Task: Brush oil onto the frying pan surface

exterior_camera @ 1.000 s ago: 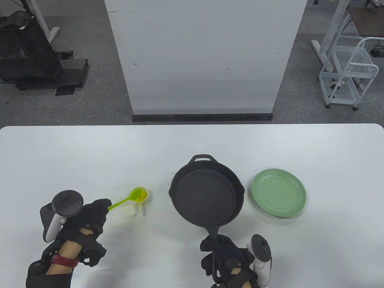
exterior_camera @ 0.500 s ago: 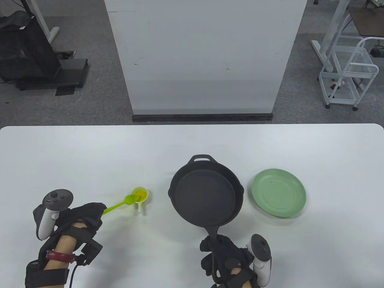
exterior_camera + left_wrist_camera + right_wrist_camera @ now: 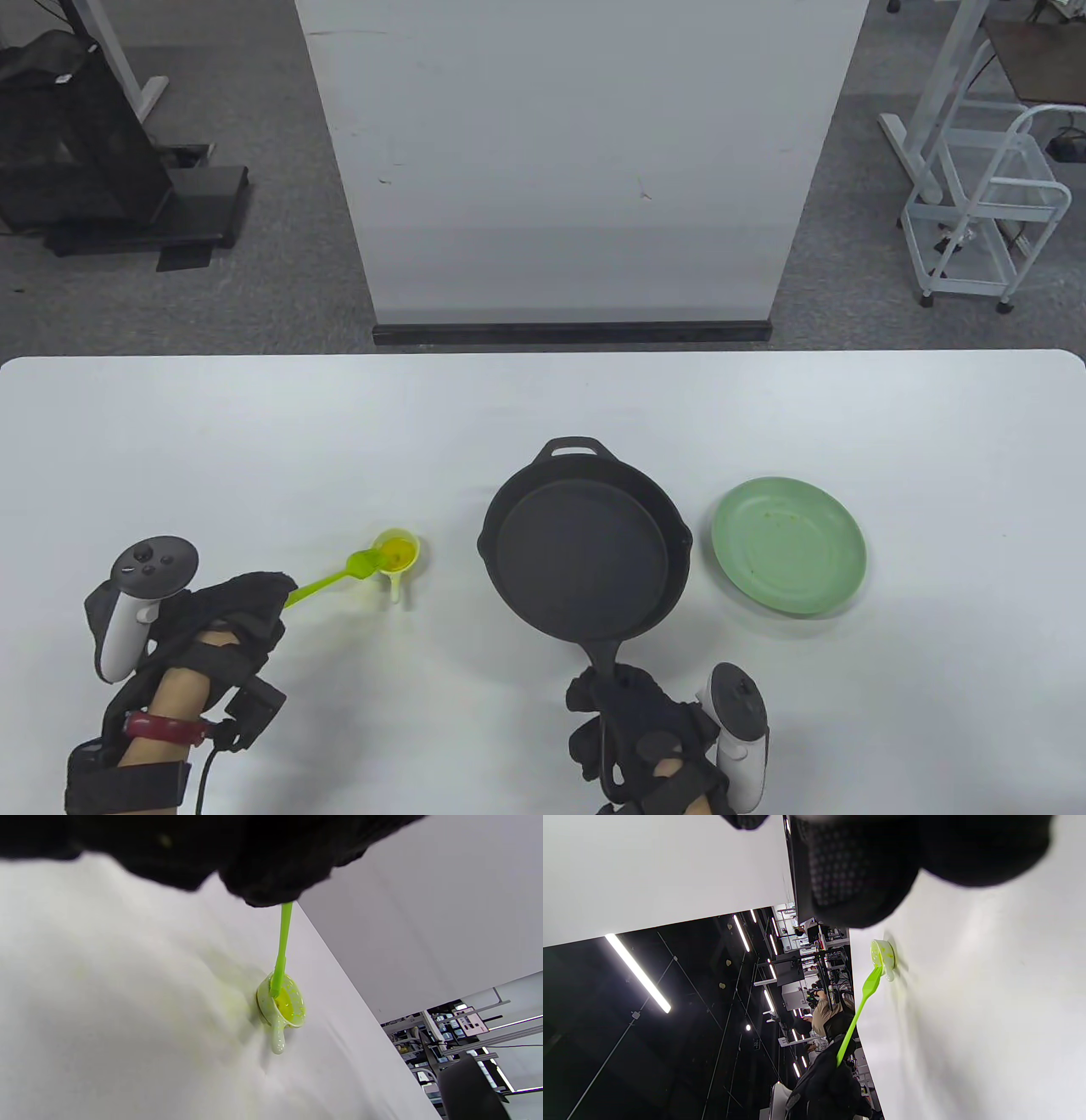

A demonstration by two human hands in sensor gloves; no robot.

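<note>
**Still loading the brush at the oil cup**

Left of the frying pan (image 3: 584, 553): left hand (image 3: 229, 607) closed around the tail of the green brush (image 3: 327, 578), fingers wrapped on the handle, head lowered over the near-left rim of the small oil cup (image 3: 397, 553). Probably held low and slanted so the bristles can soak or wipe off against the lip before crossing to the pan. Seen from the left wrist, brush tip sunk into the yellow oil inside the cup.

At the pan's near end: right hand (image 3: 645, 734) clasped on the handle (image 3: 604, 658), fingers curled tight around it, likely to steady the heavy pan against the coming strokes. Pan flat on the white table (image 3: 254, 441), cooking surface dark and dry-looking, so oiling judged not yet started. Right of the pan: pale green plate (image 3: 789, 545), apart from it, untouched.

Compared with half a second back: left hand drawn slightly away from the pan and toward the near edge, brush head pulled from the cup's middle to its rim. Right hand, pan and plate unchanged.
</note>
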